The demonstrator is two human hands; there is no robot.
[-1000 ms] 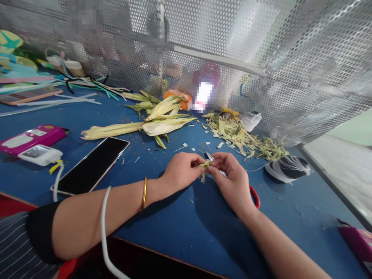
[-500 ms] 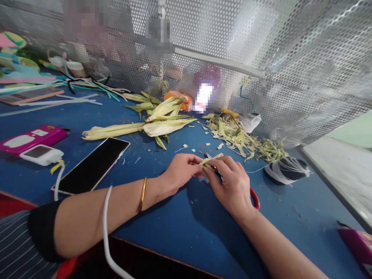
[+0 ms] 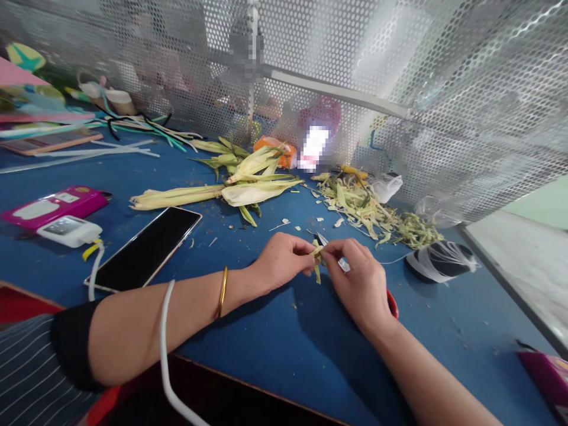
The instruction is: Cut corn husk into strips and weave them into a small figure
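Observation:
Over the blue table, my left hand (image 3: pixel 286 260) is closed in a pinch on a small pale-green strip of corn husk (image 3: pixel 316 254), one end of which hangs below the fingertips. Close against it, my right hand (image 3: pixel 357 278) pinches the other side of the same strip. Beneath my right hand lies a pair of scissors (image 3: pixel 392 304); the red handle and part of the metal blades show, the rest is covered. Whole corn husks (image 3: pixel 260 192) lie beyond my left hand, and a heap of cut husk pieces (image 3: pixel 355 204) lies beyond my right.
A black phone (image 3: pixel 148 245) and a magenta case (image 3: pixel 57 207) with a white corded device (image 3: pixel 68 231) lie left. A spool of white thread (image 3: pixel 439 260) sits right. A perforated metal screen (image 3: pixel 332 59) rises behind; thin strips (image 3: pixel 146 127) lie at the back left.
My fingers have shifted on the husk strip, and its end now hangs down more plainly between them. More of the scissor blades shows. The whole view has moved slightly.

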